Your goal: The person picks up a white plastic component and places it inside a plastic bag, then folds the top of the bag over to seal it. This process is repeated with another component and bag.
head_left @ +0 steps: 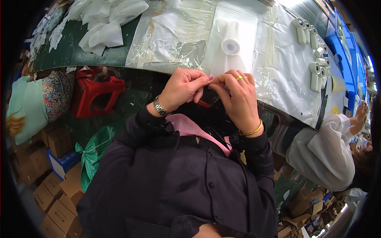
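Observation:
My left hand (181, 89) and my right hand (239, 96) meet just off the table's near edge, above my lap. The left thumb and forefinger are pressed together in a pinch. My right fingers are likewise drawn together, their tips almost touching the left thumb. Whatever lies between the fingertips is too small or hidden to name. Beyond the hands, a white device with a round end (230, 46) lies on a pale, translucent plastic sheet or tray (216, 29) on the table.
Several white round-headed devices with handles (316, 75) stand at the table's right. Crumpled white bags or sheets (105, 29) lie at far left. A red stool (93, 93), a green bag (95, 152) and cartons (59, 210) are at left. A co-worker in white (323, 154) sits at right.

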Available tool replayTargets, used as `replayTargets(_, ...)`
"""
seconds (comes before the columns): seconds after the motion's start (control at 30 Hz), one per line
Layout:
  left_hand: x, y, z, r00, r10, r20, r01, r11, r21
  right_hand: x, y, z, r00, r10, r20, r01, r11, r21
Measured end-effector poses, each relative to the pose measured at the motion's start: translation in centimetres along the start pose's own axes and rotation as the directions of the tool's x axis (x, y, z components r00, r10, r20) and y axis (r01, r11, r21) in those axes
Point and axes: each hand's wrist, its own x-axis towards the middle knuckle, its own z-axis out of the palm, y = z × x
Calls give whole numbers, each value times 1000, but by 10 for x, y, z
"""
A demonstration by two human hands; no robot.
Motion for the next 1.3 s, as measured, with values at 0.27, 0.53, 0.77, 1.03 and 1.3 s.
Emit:
replayTargets(0.27,1,-9,0,998,65,10,-65,998,-20,-3,0,4,991,-102,84,114,982,-149)
replayTargets(0.53,3,-13,0,997,71,1,-71,996,-51,-11,0,-15,983,-139,120,131,989,71)
replayTargets(0.77,-1,-7,-7,1000,18,24,-17,997,-73,-59,2,-61,933,344,-108,-52,425,904)
replayTargets(1.03,-23,15,-27,999,42,25,-45,992,120,-116,48,-86,635,669,-386,-412,716,564)
replayTargets(1.3,-7,13,-44,532,814,233,-612,179,771,-77,24,-35,947,35,-319,-102,975,-195)
